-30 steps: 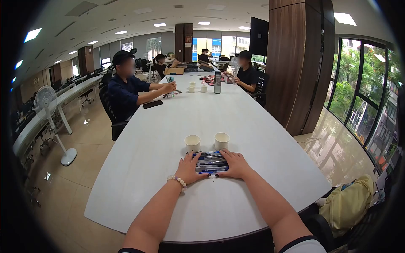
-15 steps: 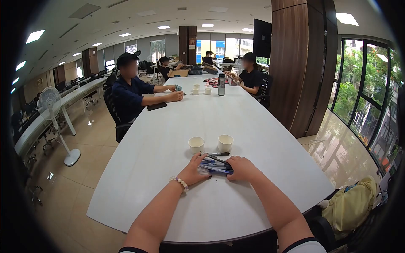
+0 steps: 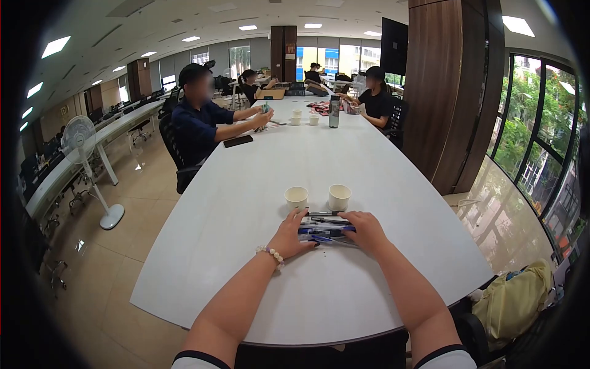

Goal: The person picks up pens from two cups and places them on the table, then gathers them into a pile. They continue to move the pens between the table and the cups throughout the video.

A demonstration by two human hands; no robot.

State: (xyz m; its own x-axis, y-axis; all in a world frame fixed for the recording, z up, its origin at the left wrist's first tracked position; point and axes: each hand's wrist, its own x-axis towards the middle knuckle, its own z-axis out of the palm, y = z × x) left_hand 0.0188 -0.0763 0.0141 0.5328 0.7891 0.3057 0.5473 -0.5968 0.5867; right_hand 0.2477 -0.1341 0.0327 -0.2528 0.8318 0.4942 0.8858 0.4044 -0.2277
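Observation:
A loose, spread-out pile of pens (image 3: 326, 233), with blue, black and clear barrels, lies crosswise on the white table (image 3: 246, 203) in front of me. My left hand (image 3: 292, 235) rests at the pile's left ends, thumb and fingers wide apart. At the right ends, my right hand (image 3: 370, 234) touches the pens with its fingers spread over them. A black marker (image 3: 324, 213) lies along the far side of the pile. Just beyond stand two white paper cups, the left cup (image 3: 296, 197) and the right cup (image 3: 339, 197), upright.
Further along the table are a dark phone (image 3: 238, 141), several small cups (image 3: 297, 117) and a grey bottle (image 3: 334, 112). A person (image 3: 200, 117) at the left handles small things; another person (image 3: 373, 104) sits at the right. A yellow bag (image 3: 513, 301) rests near the table's right corner.
The pens, a tight bundle between my hands before, now lie lower and more spread out. My fingers have opened wider. The view has shifted slightly, and the left person's hands have risen.

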